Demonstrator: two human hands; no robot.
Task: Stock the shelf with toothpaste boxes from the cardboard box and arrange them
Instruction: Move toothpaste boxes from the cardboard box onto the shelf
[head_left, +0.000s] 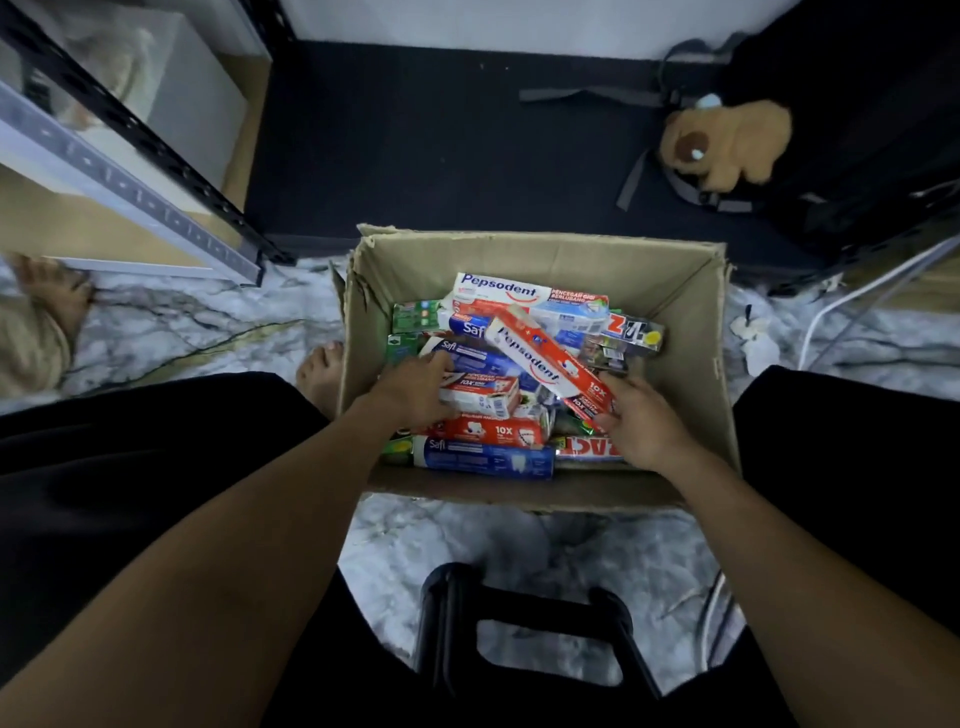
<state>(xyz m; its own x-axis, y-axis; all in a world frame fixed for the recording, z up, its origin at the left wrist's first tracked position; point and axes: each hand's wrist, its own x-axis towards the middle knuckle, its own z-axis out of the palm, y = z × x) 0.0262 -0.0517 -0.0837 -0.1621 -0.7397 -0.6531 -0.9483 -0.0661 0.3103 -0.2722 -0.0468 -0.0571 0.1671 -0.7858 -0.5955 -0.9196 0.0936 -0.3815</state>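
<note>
The cardboard box (540, 254) stands open on the floor between the person's knees, so both arms reach straight down into it, and the shelf (156, 208) waits up beside its far left corner. The toothpaste boxes (488, 460) lie inside in a loose, criss-crossed heap, which is likely why each hand works one out singly. The right hand (641, 423), close to the near right corner, pinches the near end of the long Pepsodent box (545, 356) between thumb and bent fingers. An end grip probably lets it slide clear of the heap. That box lies on top of the others, printed face up. Its long axis runs diagonally, with the held end toward the near right corner and the free end pointing toward the far left one. The left hand (415, 387), by the left wall, curls its fingers over the left end of a short Pepsodent box (483, 397). I cannot tell whether they grip it or merely rest there. This box's long axis runs roughly parallel to the near edge.
</note>
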